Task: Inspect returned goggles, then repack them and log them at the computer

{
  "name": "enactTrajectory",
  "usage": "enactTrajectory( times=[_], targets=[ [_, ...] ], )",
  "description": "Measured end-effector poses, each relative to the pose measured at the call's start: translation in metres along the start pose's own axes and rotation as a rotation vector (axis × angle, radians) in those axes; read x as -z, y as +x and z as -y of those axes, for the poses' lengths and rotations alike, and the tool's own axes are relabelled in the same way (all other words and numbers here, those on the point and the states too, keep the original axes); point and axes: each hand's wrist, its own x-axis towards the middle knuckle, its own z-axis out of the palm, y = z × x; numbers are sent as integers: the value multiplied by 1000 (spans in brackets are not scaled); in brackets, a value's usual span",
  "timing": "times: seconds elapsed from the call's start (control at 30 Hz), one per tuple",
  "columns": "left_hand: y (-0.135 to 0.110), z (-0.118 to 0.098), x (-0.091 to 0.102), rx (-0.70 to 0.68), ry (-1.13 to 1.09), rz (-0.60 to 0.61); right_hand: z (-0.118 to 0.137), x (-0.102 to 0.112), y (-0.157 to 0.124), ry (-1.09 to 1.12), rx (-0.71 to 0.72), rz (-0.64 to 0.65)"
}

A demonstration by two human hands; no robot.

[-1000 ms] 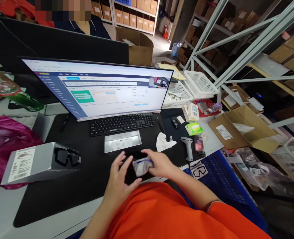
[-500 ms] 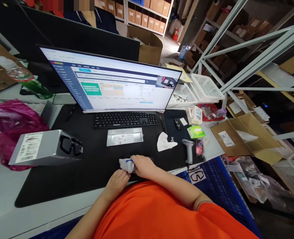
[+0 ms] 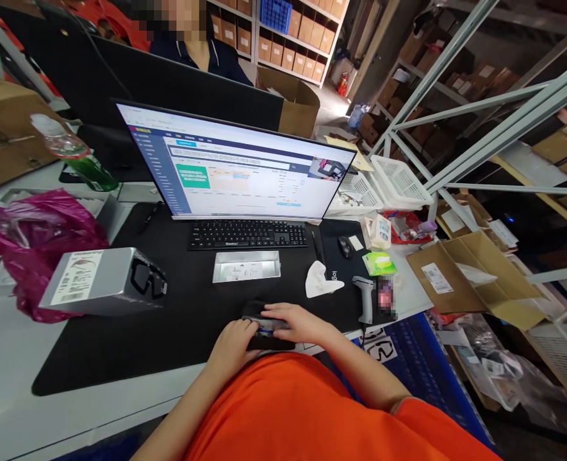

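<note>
At the near edge of the desk mat, both hands are on a black case-like item [image 3: 254, 310], whose exact kind I cannot make out. My left hand [image 3: 232, 342] grips its left side, fingers curled over the edge. My right hand [image 3: 296, 324] holds the right side with its fingers reaching over the top. Between the fingertips shows a greyish piece with a blue stripe [image 3: 265, 331], partly hidden. Beyond the hands lies an open silver tray-like box part [image 3: 247, 266] with a printed paper in it. A crumpled white cloth or tissue [image 3: 320, 280] lies to the right.
A silver goggles box [image 3: 103, 282] and a purple plastic bag [image 3: 43, 246] stand left. Behind are a keyboard [image 3: 247, 234] and monitor [image 3: 245, 173]. Rightward sit a mouse [image 3: 345, 247], a barcode scanner [image 3: 364, 298] and an open carton [image 3: 475, 269]. Another person sits opposite.
The grey cloth-like piece with the blue stripe was bunched up between my hands; now it shows lower, against the black item. My hands have spread slightly apart. The view has shifted a little.
</note>
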Motion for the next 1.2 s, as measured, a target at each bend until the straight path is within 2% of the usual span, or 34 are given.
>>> enactTrajectory(
  times=[0.07, 0.13, 0.17, 0.23, 0.37, 0.5, 0.57, 0.67, 0.83, 0.97, 1.1, 1.2],
  targets=[
    [1, -4, 4, 74, 8, 9, -13, 5, -34, 60, -164, -205],
    [1, -7, 4, 131, 26, -6, -31, -2, -64, 97, -414, -329],
    [1, -8, 2, 143, 41, -22, -40, -10, -75, 105, -517, -347],
    [2, -10, -1, 132, 84, -64, -56, -30, -87, 132, -608, -325],
    [7, -5, -9, 103, 173, -119, -71, -68, -74, 73, -584, -265],
    [13, 6, -8, 101, 171, -34, -72, -78, -53, -58, -613, -271],
    [17, 6, -3, -7, 136, 36, -73, -75, -49, -86, -624, -254],
    [27, -6, 7, -160, 82, 121, -73, -66, -47, -112, -622, -200],
    [56, -29, 15, -22, 73, 211, -71, -51, -47, -139, -583, -58],
    [67, -30, 15, 15, 68, 247, -69, -37, -61, -122, -525, 16],
    [67, -30, 13, 25, 57, 242, -56, -18, -69, -126, -474, -8],
    [68, -33, 10, 35, 41, 242, -33, -6, -44, -298, -331, -51]
  ],
)
